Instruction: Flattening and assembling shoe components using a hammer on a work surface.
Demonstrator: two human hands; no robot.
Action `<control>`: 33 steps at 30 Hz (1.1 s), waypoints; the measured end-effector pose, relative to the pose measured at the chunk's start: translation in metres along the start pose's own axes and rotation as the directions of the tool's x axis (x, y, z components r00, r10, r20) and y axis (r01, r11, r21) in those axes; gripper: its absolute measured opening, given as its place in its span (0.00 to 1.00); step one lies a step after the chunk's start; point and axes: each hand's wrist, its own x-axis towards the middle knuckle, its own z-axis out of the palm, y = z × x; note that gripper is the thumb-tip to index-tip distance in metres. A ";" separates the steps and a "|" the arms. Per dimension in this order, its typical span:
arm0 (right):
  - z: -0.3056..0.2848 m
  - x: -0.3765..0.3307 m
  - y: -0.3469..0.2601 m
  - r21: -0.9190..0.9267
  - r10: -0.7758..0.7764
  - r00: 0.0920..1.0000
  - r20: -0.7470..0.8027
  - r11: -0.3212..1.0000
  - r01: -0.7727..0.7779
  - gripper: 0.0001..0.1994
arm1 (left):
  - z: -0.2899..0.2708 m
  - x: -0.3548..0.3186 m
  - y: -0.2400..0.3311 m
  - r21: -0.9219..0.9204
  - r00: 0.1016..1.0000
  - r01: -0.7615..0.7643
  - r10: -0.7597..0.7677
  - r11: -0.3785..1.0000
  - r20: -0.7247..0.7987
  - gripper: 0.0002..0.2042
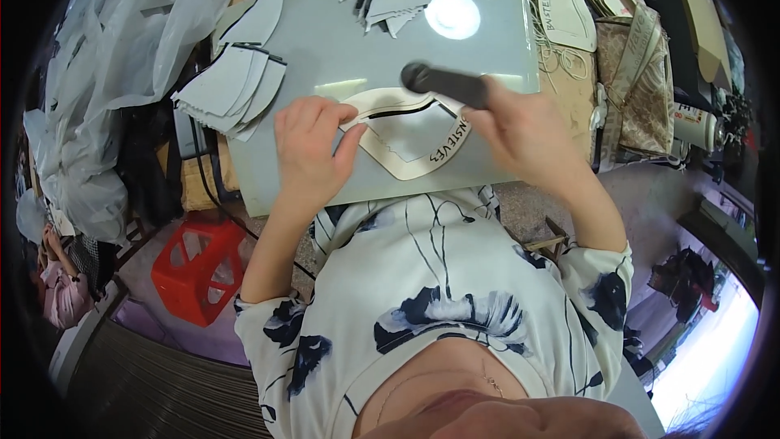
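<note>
Over at the table (325,45), the left hand (313,146) pinches one corner of a cream frame (400,166); the right hand (526,126) is wrapped round a dark tool (447,87).

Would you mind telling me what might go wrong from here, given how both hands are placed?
The dark tool in the right hand is near the left hand, so a slip might hit the latter. The left hand pinches the cream frame at one end, so the frame might turn. The fanned white pieces seem to overhang the left edge of the table, so a bump might tip them off.
</note>
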 end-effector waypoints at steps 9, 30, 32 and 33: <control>0.002 -0.017 0.009 -0.026 0.163 0.985 0.052 0.986 -0.162 0.17 | -0.002 0.012 0.018 0.032 0.986 0.087 -0.090 0.996 0.139 0.04; 0.051 -0.009 0.013 0.809 0.443 0.875 0.192 0.433 -0.397 0.11 | 0.008 0.014 0.038 -0.313 0.953 0.283 -0.228 0.906 0.202 0.21; 0.053 -0.008 0.016 0.834 0.450 0.867 0.216 0.376 -0.403 0.12 | 0.003 0.012 0.038 -0.381 0.949 0.312 -0.263 0.871 0.174 0.22; 0.052 -0.009 0.013 0.843 0.456 0.864 0.213 0.361 -0.398 0.12 | 0.003 0.012 0.040 -0.465 0.944 0.330 -0.281 0.821 0.175 0.23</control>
